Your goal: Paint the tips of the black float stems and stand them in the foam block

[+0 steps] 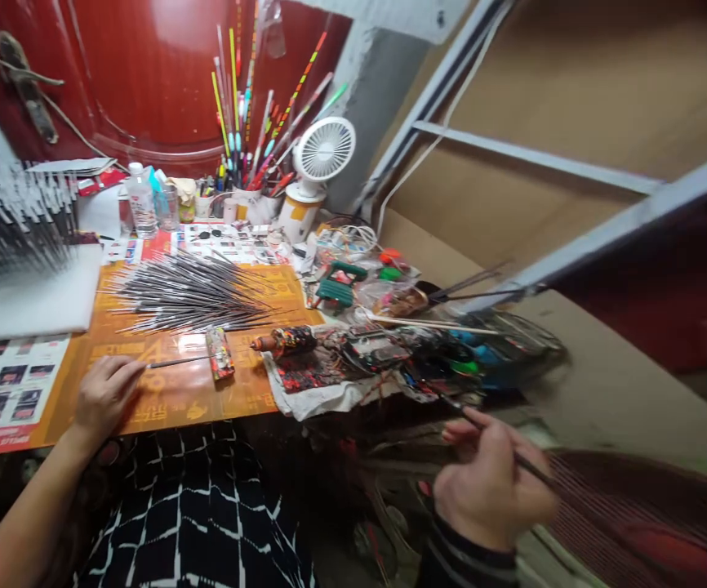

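My left hand (105, 392) is closed at the front left of the orange sheet (108, 347). Pinched in its fingers is a thin dark float stick (175, 362), whose far end reaches a small paint-stained block (220, 353). On the right, my right hand (494, 478) is closed around a slim dark-handled paintbrush (469, 418). The brush points up and left to the paint-smeared clutter, where its tip is hard to make out. Beyond my left hand lies a heap of thin dark float sticks (191, 294) with whitish ends.
A paint-crusted motor tool (292, 341) lies on a stained cloth (310, 400). Behind stand a white fan (326, 149), a plastic bottle (141, 200) and upright colourful floats (234, 106). White foam (35, 302) at left holds many upright sticks. A metal frame (543, 155) slants at right.
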{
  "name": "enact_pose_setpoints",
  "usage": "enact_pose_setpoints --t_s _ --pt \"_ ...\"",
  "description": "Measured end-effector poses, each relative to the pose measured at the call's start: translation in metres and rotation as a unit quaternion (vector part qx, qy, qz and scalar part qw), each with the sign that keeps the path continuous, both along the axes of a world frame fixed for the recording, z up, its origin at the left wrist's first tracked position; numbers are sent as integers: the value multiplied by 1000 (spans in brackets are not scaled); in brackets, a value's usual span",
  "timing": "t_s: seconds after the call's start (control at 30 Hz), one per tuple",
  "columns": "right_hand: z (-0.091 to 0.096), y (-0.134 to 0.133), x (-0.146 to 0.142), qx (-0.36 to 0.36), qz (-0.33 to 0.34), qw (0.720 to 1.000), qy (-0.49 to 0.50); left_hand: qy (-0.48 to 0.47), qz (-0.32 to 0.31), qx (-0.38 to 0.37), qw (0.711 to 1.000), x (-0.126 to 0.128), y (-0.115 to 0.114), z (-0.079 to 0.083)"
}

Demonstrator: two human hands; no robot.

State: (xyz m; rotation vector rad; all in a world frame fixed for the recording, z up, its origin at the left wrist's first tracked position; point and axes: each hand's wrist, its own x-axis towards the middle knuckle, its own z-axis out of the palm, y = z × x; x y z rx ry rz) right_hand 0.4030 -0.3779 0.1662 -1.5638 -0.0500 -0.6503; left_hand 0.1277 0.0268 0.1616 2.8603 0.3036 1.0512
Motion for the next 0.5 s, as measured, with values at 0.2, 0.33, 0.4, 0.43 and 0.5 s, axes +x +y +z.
enact_pose_setpoints --t_s 0.2,0.33,0.4,0.43,0.5 --pt "-33 59 -72 -55 131 989 -37 1 17 -9 1000 1 -7 4" --pt "-46 90 -100 -107 257 951 -134 0 22 -20 1000 -4 -4 5" --pt "-47 102 -108 -118 327 924 -161 0 27 -23 999 -8 -2 6" --pt "-48 107 -112 -122 356 910 -172 0 28 -23 999 -10 -1 6" --pt "-48 116 -118 -131 392 891 -190 3 28 -21 999 -14 1 7"
